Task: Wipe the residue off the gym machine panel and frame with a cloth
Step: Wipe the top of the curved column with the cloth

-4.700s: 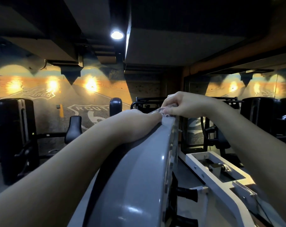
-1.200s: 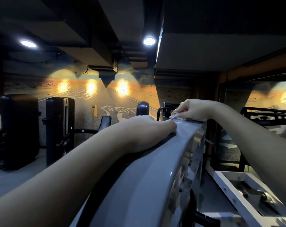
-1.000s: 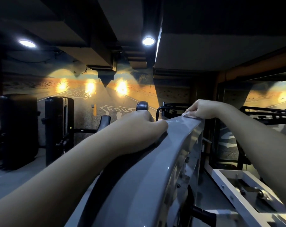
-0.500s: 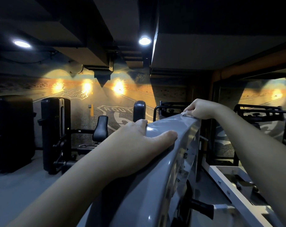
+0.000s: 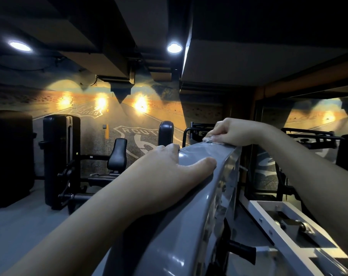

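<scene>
Cloth (image 5: 208,139) is pinched under curled right hand (image 5: 232,134) and pressed on frame (image 5: 189,226) top, beyond left hand (image 5: 165,176), which is hooked over the edge. Wad is small, so patches could be missed and knuckles scraped.

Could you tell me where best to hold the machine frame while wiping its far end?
Probably the machine frame by its broad, rounded top edge, from above and the left: a palm drapes over it, as the left hand does, short of the right hand and its cloth.
</scene>
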Tool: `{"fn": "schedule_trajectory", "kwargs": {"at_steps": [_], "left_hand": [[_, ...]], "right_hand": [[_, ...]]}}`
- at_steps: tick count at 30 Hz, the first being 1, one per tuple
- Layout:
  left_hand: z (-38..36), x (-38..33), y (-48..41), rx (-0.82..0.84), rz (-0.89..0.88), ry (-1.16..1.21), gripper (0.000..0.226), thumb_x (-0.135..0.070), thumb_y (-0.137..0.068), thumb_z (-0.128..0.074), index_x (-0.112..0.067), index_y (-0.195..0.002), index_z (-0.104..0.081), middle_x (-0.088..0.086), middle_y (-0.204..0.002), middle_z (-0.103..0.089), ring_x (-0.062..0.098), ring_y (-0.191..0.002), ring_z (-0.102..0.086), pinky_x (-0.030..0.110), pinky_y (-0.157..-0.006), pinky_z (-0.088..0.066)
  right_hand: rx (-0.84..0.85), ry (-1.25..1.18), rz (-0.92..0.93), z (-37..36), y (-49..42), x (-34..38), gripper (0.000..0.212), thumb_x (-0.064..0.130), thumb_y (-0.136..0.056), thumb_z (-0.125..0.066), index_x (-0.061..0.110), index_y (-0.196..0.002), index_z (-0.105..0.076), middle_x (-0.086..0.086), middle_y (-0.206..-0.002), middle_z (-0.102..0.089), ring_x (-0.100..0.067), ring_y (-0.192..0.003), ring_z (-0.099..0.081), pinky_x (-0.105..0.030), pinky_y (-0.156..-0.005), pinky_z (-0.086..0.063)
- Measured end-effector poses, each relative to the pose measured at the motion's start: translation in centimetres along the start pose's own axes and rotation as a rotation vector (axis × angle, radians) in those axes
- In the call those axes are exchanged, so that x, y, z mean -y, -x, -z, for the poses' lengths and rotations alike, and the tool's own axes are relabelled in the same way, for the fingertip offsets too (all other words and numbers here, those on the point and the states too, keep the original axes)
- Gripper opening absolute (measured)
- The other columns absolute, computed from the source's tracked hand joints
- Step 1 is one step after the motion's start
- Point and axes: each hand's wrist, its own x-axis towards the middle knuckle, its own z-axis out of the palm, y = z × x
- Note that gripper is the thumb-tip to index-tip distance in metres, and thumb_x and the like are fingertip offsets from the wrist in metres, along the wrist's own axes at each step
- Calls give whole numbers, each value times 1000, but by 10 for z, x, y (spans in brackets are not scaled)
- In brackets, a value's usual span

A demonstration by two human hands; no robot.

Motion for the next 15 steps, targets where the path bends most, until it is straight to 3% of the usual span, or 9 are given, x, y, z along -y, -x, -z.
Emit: {"fn": "schedule_trajectory", "kwargs": {"at_steps": [3,7,9,13,15], "left_hand": [[0,1,-1,-5,-6,-2,60,-78,-85,-54,-30,-120,-61,-9,-112,-66,13,-100,-65,29,-87,-54],[4,0,1,33,-13,-59,81,-92,-69,-39,-35,-122,-57,-14,-112,-62,6,-97,-61,36,-86,-55],[5,0,1,36,-18,-76,85,-93,-66,-34,-35,-124,-56,-14,-114,-60,5,-99,-60,37,-87,-54],[4,1,-1,30,-9,-66,89,-94,-64,-35,-36,-129,-55,-14,-120,-59,6,-102,-59,37,-90,-53],[4,1,-1,35,-7,-67,91,-94,-65,-35,-35,-132,-53,-14,-123,-59,6,-105,-58,37,-92,-52]], "right_hand": [[55,-35,53,5,6,-4,28,42,-103,-56,37,-127,-69,22,-115,-61,-6,-108,-59,-28,-95,-47],[-54,8,-159,-2,-9,-26,28,36,-104,-56,30,-128,-70,12,-124,-68,-12,-107,-61,-30,-91,-50],[-73,10,-123,-6,-12,-18,26,37,-104,-58,32,-125,-72,13,-124,-66,-10,-109,-59,-27,-87,-48],[-10,-74,80,-1,7,-5,27,43,-102,-58,39,-126,-70,21,-120,-60,-4,-110,-58,-28,-96,-46],[15,-109,77,3,13,-9,27,43,-102,-58,40,-126,-70,22,-120,-63,-4,-112,-59,-29,-97,-47]]}}
